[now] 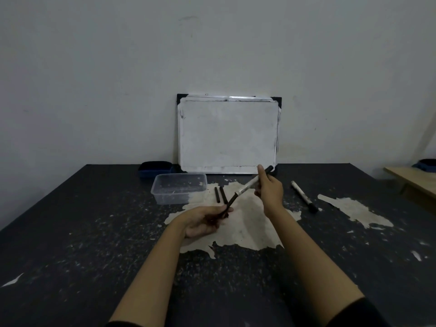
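My right hand point(271, 190) grips a white-barrelled marker point(247, 186) near its black rear end, held slanted above the table. A thin black stick point(230, 204) pokes out of the marker's lower end. My left hand point(203, 221) pinches the lower end of that stick, palm turned up. Two more black sticks point(220, 195) lie side by side on the table just beyond my left hand. A second marker point(303, 197) lies on the table to the right. A blank whiteboard point(227, 135) leans against the wall at the back.
An open clear plastic container point(179, 188) stands left of centre. A dark blue eraser point(155, 169) lies behind it. The black table point(82, 244) has peeled pale patches. A wooden surface point(412, 182) with another blue object sits at far right.
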`<state>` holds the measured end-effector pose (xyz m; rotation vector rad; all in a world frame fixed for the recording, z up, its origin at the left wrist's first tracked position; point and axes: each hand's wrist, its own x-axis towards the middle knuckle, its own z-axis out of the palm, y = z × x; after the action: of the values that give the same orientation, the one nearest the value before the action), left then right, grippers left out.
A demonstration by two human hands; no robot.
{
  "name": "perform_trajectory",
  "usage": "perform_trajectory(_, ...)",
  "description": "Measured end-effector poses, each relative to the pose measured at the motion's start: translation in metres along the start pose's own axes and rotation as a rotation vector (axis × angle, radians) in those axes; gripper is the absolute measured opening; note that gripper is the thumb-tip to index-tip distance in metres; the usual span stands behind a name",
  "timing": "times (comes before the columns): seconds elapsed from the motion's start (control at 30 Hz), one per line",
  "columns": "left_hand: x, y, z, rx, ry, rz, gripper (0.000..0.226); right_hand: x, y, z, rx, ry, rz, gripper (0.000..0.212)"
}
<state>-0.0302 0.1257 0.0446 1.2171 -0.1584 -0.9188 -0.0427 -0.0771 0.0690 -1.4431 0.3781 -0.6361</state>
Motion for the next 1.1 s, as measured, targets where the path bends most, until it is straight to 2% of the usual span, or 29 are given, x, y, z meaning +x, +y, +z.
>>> perform_trajectory(0.13,-0.003,0.001,-0.009,0.087,0.062,0.042,0.028,0.004,0.012,-0.004,0.099,0.074,0.147,0.044)
perform_trajectory(0.23,-0.002,0.008,-0.016,0.155,0.181,0.174,0.03,0.001,0.017,-0.005,0.223,0.073,0.309,0.036)
perform_trajectory(0.37,0.001,0.028,-0.021,0.527,0.621,0.399,0.029,-0.007,0.025,-0.002,0.231,0.05,0.354,0.034)
perform_trajectory(0.43,0.007,0.038,-0.03,0.641,0.821,0.514,0.03,-0.011,0.027,0.0,0.214,0.028,0.368,0.035)
perform_trajectory(0.53,0.011,0.05,-0.037,0.754,0.981,0.499,0.03,-0.013,0.03,0.004,0.184,0.005,0.373,0.041)
perform_trajectory(0.67,0.025,0.056,-0.04,0.953,1.073,0.39,0.031,-0.013,0.034,0.007,0.174,-0.003,0.354,0.044)
perform_trajectory(0.8,0.035,0.054,-0.039,0.945,1.106,0.346,0.037,-0.013,0.034,0.009,0.144,-0.023,0.344,0.043)
perform_trajectory(0.93,0.032,0.044,-0.037,0.884,1.128,0.498,0.029,-0.017,0.032,0.01,0.157,-0.039,0.336,0.035)
perform_trajectory(1.1,0.025,0.014,-0.026,0.735,1.005,0.667,0.039,-0.025,0.036,0.02,0.24,-0.102,0.314,0.03)
